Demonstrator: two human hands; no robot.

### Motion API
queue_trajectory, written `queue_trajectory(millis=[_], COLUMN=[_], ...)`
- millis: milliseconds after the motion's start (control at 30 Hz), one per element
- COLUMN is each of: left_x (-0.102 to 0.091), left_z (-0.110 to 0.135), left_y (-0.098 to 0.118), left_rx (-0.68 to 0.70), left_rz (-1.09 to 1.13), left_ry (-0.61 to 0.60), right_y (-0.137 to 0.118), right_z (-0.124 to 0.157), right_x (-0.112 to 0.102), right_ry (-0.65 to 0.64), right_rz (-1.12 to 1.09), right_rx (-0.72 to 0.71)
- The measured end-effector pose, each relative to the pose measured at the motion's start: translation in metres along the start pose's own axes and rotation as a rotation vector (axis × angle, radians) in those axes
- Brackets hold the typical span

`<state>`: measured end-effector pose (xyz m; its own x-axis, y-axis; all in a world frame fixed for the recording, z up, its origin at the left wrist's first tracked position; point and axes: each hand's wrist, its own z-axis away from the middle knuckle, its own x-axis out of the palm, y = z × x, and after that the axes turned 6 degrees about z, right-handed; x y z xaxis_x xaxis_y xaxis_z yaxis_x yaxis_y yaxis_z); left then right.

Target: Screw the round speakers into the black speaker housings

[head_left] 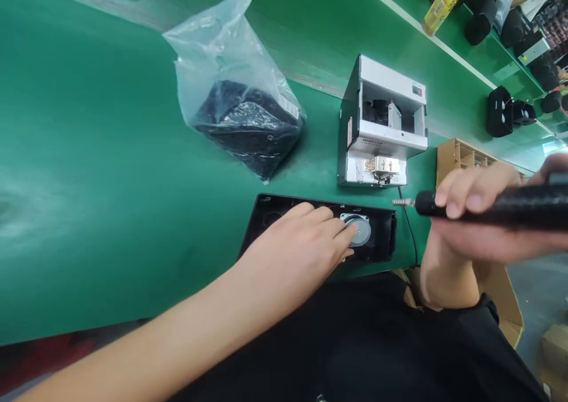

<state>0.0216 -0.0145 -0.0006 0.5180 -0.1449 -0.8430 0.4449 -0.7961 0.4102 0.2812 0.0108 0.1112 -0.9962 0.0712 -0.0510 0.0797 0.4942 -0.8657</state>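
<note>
A black plastic speaker housing (pixel 381 236) lies open on the green conveyor belt (pixel 110 201) in front of me. Inside it sits a round silver speaker driver (pixel 361 231). My left hand (pixel 306 242) rests flat over the housing, fingers stretched out, fingertips touching the driver. My right hand (pixel 479 212) is wrapped round a black electric screwdriver (pixel 488 206), held level; its bit points left, just above the housing's right end and below the screw feeder.
A grey automatic screw feeder (pixel 381 124) stands just behind the housing. A clear plastic bag of black parts (pixel 239 94) lies to the left. A cardboard divider box (pixel 461 153) sits right. Black speakers (pixel 501 112) and a yellow bottle (pixel 444 2) line the far belt.
</note>
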Motion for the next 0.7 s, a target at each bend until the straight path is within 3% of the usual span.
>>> queue_trajectory(millis=[133, 267, 333, 467, 533, 600, 700], left_x=[0.000, 0.002, 0.001, -0.001, -0.001, 0.002, 0.005], left_z=[0.013, 0.020, 0.022, 0.024, 0.025, 0.026, 0.028], left_y=[-0.003, -0.001, 0.000, -0.001, -0.001, 0.001, 0.005], left_rx=[0.052, 0.061, 0.060, 0.073, 0.081, 0.094, 0.074], left_rz=[0.024, 0.061, 0.064, 0.058, 0.050, 0.040, 0.070], left_ry=[0.084, 0.115, 0.126, 0.127, 0.130, 0.131, 0.192], right_y=[0.012, 0.048, 0.059, 0.067, 0.069, 0.065, 0.045], right_z=[-0.048, -0.058, -0.057, -0.059, -0.060, -0.059, -0.053], right_x=[0.024, 0.048, 0.046, 0.032, 0.030, 0.032, 0.039], right_ry=[0.098, 0.181, 0.164, 0.050, 0.075, 0.097, 0.073], right_rz=[-0.029, -0.023, 0.022, 0.089, 0.073, 0.025, -0.077], right_rx=[-0.019, -0.118, -0.112, 0.052, 0.021, 0.024, 0.146])
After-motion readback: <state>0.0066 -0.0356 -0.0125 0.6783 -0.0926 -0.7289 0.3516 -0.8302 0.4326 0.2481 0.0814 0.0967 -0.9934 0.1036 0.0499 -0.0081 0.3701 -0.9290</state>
